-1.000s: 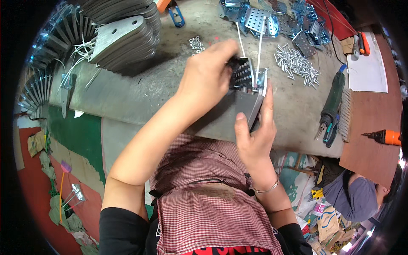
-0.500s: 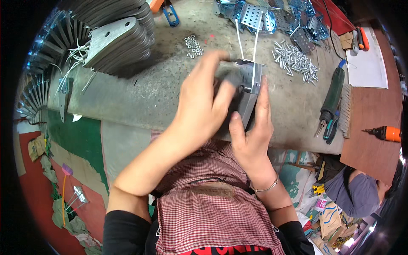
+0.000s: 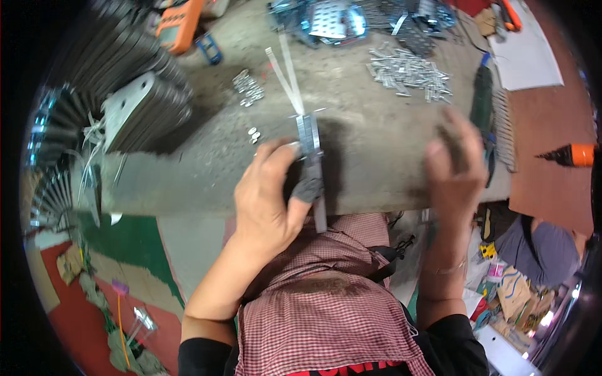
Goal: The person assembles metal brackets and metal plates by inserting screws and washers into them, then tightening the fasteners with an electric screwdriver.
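My left hand [image 3: 266, 194], its thumb under a grey cover, grips a narrow metal bracket assembly [image 3: 308, 135] near the bench's front edge. The piece stands edge-on, with two white straps [image 3: 290, 84] sticking out of its far end. My right hand [image 3: 459, 169] hangs over the right part of the bench, blurred, its thumb and fingers apart and nothing visible between them. Close beside it lies a dark green powered screwdriver [image 3: 481, 97]. Two or three loose nuts [image 3: 253, 135] lie just beyond my left hand, and a small pile of nuts [image 3: 248, 88] is farther back.
Stacked grey metal plates [image 3: 128, 106] stand at the left. Along the back are an orange tool [image 3: 179, 26], a blue-handled tool [image 3: 209, 49] and perforated metal plates [image 3: 335, 20]. A heap of screws [image 3: 411, 75] lies back right. A brush [image 3: 504, 135] borders the right edge; a person [image 3: 539, 250] is beyond.
My right hand has let go of the bracket assembly and swung right toward the powered screwdriver. My left hand now holds the assembly alone, turned edge-on and farther left in view.
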Demonstrator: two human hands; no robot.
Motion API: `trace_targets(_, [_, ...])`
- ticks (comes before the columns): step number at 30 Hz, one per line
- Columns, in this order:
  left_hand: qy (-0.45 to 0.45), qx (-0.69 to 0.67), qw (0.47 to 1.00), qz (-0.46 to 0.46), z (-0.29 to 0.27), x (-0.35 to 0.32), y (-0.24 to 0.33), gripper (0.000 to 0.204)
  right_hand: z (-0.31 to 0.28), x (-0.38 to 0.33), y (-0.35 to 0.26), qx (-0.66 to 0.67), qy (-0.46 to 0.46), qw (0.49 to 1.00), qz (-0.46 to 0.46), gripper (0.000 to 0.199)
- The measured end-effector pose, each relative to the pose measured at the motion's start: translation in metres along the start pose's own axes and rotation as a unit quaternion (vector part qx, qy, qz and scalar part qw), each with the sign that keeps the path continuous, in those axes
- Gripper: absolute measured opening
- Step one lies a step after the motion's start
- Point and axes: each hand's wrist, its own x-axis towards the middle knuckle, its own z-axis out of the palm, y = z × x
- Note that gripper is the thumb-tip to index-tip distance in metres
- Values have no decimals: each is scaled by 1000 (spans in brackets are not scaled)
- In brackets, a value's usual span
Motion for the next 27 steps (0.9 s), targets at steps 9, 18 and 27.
trace_targets(9, [-24, 35, 999, -2, -3, -9, 3, 41, -50, 72, 100, -288, -77, 941, 158, 73])
trace_targets(18, [-18, 32, 999, 23, 2, -1, 3, 44, -17, 40, 6, 706, 22, 678, 203, 40])
trace_targets(27, [-3, 29, 999, 21, 5, -2, 0, 45, 44, 18, 2, 762, 184, 564, 260, 29])
